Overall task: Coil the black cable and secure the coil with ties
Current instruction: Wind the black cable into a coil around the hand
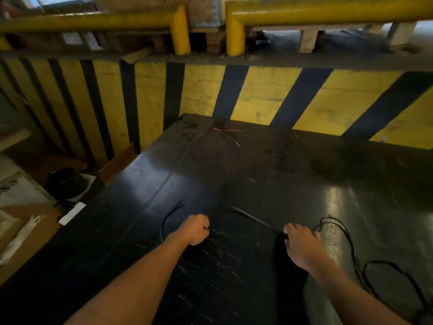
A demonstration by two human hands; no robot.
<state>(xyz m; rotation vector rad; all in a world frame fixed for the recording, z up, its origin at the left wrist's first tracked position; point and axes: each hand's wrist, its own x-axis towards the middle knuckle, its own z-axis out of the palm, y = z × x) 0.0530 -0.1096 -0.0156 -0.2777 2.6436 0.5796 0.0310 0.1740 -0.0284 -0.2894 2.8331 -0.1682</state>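
A thin black cable [253, 218] lies on the dark tabletop [257, 174], hard to tell from it. My left hand [195, 228] is closed on one part of the cable, and a loop arcs out to its left. My right hand [302, 245] grips the cable further along, fingers curled down. Between the two hands the cable runs in a shallow arch. Behind my right hand, loose loops trail toward the near right edge. Thin red ties [228, 134] lie near the far edge of the table.
A yellow-and-black striped wall [257, 95] stands right behind the table, with yellow rails [328, 14] above it. To the left, below the table, are cardboard [30, 228], a dark bucket [65, 181] and a white scrap [71, 213].
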